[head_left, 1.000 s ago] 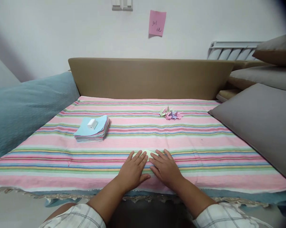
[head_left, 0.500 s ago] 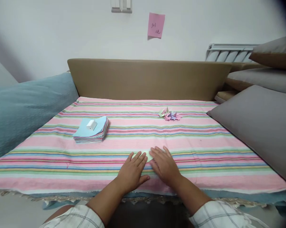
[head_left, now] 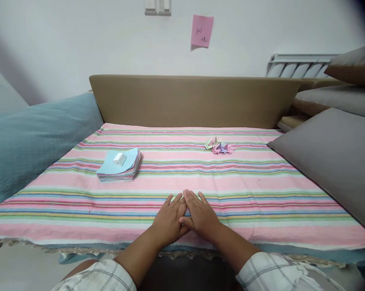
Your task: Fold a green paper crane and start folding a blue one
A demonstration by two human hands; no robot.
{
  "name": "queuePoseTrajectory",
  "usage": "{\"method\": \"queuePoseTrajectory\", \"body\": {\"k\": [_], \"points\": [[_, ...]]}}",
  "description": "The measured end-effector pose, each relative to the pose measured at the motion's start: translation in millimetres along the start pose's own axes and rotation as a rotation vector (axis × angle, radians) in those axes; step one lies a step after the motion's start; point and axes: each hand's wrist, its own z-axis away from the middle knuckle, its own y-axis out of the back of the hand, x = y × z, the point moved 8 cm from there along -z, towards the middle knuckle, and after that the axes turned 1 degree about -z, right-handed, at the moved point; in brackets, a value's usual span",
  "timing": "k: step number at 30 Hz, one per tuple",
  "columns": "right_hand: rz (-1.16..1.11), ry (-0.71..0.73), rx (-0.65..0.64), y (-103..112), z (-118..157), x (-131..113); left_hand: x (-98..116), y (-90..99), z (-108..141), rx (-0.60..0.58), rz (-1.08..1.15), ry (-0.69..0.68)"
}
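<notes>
While the right grip (head_left: 203, 220) overlaps the left grip (head_left: 167, 224), both flat and unclenched, they hide the green paper seen a moment ago, its long axis untellable; a white block (head_left: 119, 159) sits on the paper stack (head_left: 122, 171); striped cloth (head_left: 246, 186) lies open either side, the forearms (head_left: 140, 254) crossing its near edge (head_left: 91, 241).

Striped pink cloth (head_left: 176, 157); light-blue sheet (head_left: 109, 165); checked sleeves (head_left: 102, 277).
</notes>
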Motion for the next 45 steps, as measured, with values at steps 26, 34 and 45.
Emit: {"method": "queuePoseTrajectory", "body": {"k": [26,34,45], "points": [[0.074,-0.128,-0.091,-0.5,5.0,8.2,-3.7,-7.2,3.4,0.056,-0.038,0.040],[0.135,-0.166,-0.108,3.1,21.8,25.1,-2.8,-6.6,2.3,0.070,-0.080,0.028],[0.189,-0.350,-0.112,19.1,40.5,50.5,-4.2,-9.0,-0.1,0.015,-0.116,0.033]]}}
